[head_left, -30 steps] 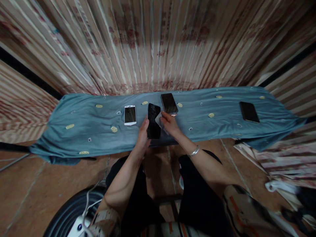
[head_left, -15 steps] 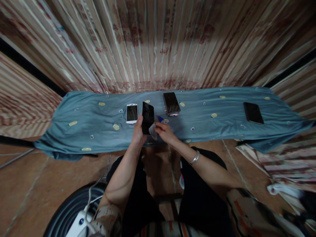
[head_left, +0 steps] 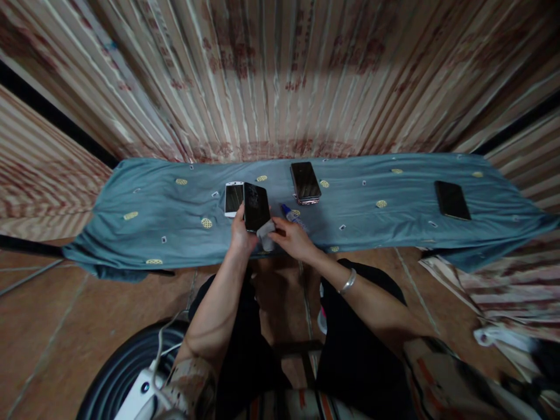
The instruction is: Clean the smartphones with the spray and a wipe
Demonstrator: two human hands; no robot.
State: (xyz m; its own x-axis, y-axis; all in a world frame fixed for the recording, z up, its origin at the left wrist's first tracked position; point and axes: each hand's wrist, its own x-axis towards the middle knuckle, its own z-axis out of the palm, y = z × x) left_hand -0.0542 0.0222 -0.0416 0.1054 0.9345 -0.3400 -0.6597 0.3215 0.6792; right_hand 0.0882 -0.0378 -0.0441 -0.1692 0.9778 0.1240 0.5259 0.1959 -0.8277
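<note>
**Dark phone held over the blue-covered table**

While both hands meet at the near edge of the table (head_left: 144,233), the left hand (head_left: 240,236) is closed around the lower end of a dark phone (head_left: 256,206), holding it tilted up with its screen toward the camera. The right hand (head_left: 291,239) pinches a small pale wipe (head_left: 266,233), or what looks like one, since it is too small to tell for sure, against the phone's lower corner. A bracelet (head_left: 349,282) sits on the right wrist.

Just behind the held phone, partly hidden by it, a white phone (head_left: 231,197) lies flat on the blue cloth. A small blue-tipped bottle (head_left: 292,214) lies on its side beside the right hand; what it contains cannot be made out. Beyond it a dark phone with a pale rim (head_left: 305,182) lies face up, and well apart, toward the right end of the table, lies another black phone (head_left: 452,200). Striped curtain (head_left: 280,76) hangs behind the table.
</note>
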